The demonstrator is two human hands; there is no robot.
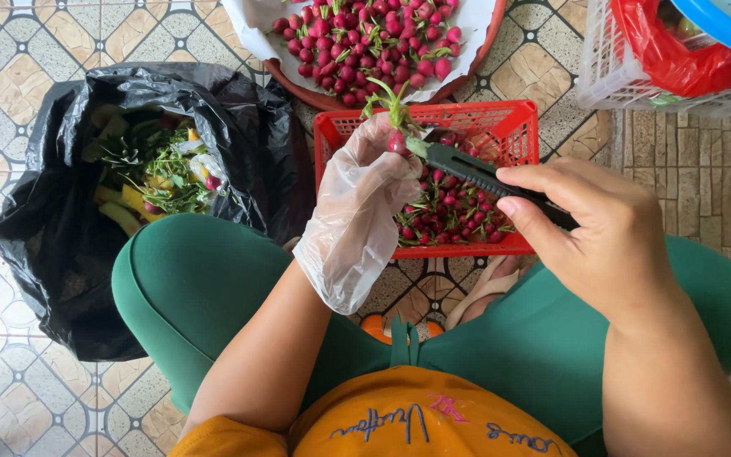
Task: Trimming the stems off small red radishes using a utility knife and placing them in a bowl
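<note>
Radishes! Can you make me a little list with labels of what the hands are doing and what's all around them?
left hand: left hand in a clear plastic glove pinches one radish by its leaves
right hand: bare right hand grips a dark knife, blade at the radish stem
below hands: red basket of radishes
farther away: round tray heaped with radishes
person's left: black bag with green scraps
floor: patterned tiles
</note>
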